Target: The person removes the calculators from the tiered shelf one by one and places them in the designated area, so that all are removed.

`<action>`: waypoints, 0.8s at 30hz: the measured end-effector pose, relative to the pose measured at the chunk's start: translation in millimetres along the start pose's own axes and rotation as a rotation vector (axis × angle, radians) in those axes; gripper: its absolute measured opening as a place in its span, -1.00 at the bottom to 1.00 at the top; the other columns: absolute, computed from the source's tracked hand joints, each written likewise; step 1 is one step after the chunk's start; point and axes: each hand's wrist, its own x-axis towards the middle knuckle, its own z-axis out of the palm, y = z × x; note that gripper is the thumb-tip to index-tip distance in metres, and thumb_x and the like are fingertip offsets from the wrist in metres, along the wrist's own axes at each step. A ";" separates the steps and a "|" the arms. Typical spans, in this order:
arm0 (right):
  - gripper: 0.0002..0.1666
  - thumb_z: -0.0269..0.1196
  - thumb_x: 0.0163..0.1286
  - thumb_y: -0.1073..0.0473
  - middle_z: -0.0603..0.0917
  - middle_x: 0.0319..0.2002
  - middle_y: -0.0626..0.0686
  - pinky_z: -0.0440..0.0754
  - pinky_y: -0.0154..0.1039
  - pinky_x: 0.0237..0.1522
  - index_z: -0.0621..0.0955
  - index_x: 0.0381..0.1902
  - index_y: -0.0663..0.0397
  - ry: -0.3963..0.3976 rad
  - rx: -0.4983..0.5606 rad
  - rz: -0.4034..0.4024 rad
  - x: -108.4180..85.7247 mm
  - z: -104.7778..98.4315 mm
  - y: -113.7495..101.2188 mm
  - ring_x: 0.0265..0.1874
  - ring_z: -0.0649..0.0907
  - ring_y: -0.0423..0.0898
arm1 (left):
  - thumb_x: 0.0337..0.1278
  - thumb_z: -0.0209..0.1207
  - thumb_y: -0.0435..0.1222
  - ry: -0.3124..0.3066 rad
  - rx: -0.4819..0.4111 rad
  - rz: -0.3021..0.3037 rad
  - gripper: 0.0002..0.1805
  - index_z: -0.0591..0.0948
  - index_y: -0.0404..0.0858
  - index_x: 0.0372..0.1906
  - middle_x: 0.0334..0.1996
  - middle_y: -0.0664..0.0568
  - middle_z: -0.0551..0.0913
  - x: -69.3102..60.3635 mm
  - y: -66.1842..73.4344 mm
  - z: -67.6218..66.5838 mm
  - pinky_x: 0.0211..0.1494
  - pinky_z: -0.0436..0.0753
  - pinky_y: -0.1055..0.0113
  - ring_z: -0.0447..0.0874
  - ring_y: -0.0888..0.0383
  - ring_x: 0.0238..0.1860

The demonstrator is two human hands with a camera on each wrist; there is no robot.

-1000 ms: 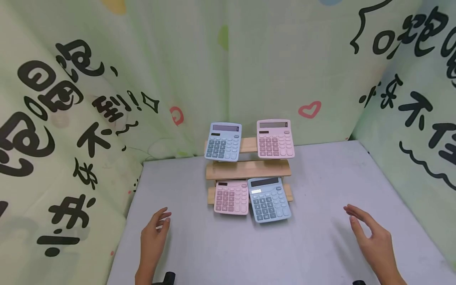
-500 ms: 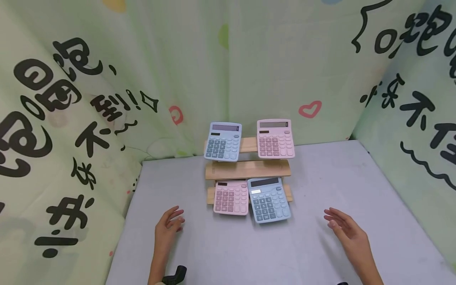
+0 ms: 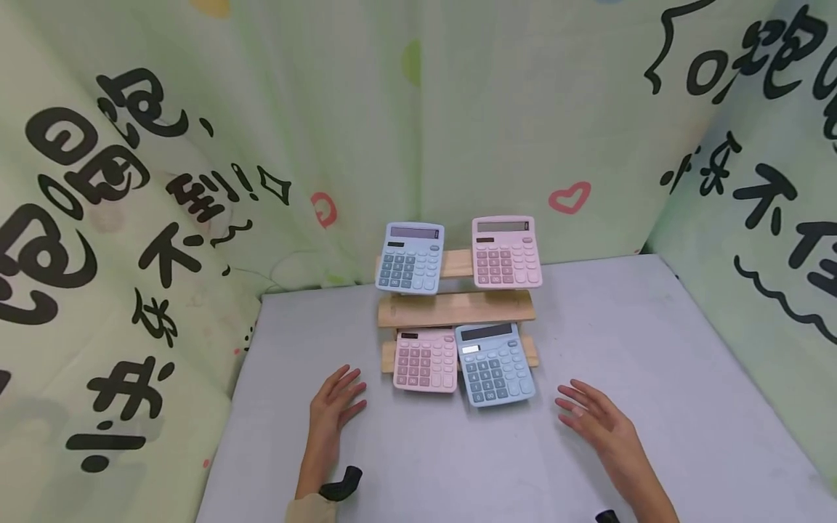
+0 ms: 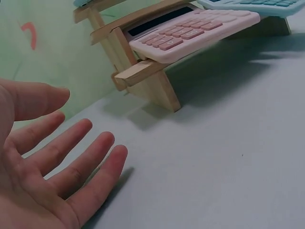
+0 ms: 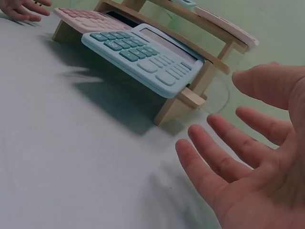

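A wooden rack holds two tiers of calculators. On its upper tier lean a blue calculator at left and a pink calculator at right. The lower tier has a pink calculator at left and a blue calculator at right, the blue one tilted and close against its neighbour. My left hand, fingers spread and holding nothing, is left of the rack, nearest the lower pink calculator. To the right, my right hand also holds nothing, its fingers extended toward the lower blue calculator without touching it.
The rack stands on a white table. Behind it and along both sides hangs a pale green curtain with black lettering. Black straps are worn at the wrists.
Both hands have moved inward toward the rack, the left one rightward and the right one leftward, and their fingers have spread. The calculators have stayed in place.
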 end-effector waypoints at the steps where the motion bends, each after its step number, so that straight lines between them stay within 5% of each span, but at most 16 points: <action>1: -0.35 0.00 0.68 0.31 0.61 0.33 -0.21 0.70 -0.35 0.22 0.14 0.62 0.25 -0.019 0.019 0.014 1.1 0.7 0.9 0.24 0.69 -0.28 | 0.56 0.12 -0.29 -0.007 -0.014 -0.002 -0.44 0.37 -0.11 0.55 0.48 -0.14 0.50 1.3 -1.8 1.3 0.22 0.76 0.16 0.70 0.02 0.27; 10: -0.25 -0.03 0.74 0.05 0.56 0.33 -0.23 0.69 -0.30 0.25 -0.01 0.67 0.17 -0.052 0.113 0.190 15.4 13.9 1.7 0.25 0.67 -0.28 | 0.59 0.10 -0.24 -0.070 -0.129 -0.014 -0.45 0.35 -0.05 0.56 0.51 -0.10 0.46 14.5 -13.4 10.4 0.30 0.72 0.06 0.59 -0.10 0.40; 17: -0.20 -0.10 0.75 -0.06 0.53 0.31 -0.23 0.64 -0.15 0.36 -0.13 0.71 0.06 -0.043 0.284 0.296 24.9 21.1 7.6 0.27 0.66 -0.23 | 0.57 0.12 -0.21 -0.105 -0.159 -0.007 -0.44 0.36 -0.05 0.56 0.50 -0.11 0.47 24.8 -16.2 19.6 0.30 0.72 0.08 0.59 -0.09 0.40; 24: -0.20 -0.05 0.74 -0.03 0.21 0.55 0.02 0.59 -0.07 0.42 -0.12 0.72 -0.06 0.009 0.417 0.362 33.9 33.7 18.9 0.22 0.66 -0.23 | 0.57 0.12 -0.23 -0.130 -0.147 -0.006 -0.42 0.34 -0.08 0.58 0.54 -0.17 0.40 29.5 -16.8 29.7 0.32 0.71 0.03 0.55 -0.12 0.40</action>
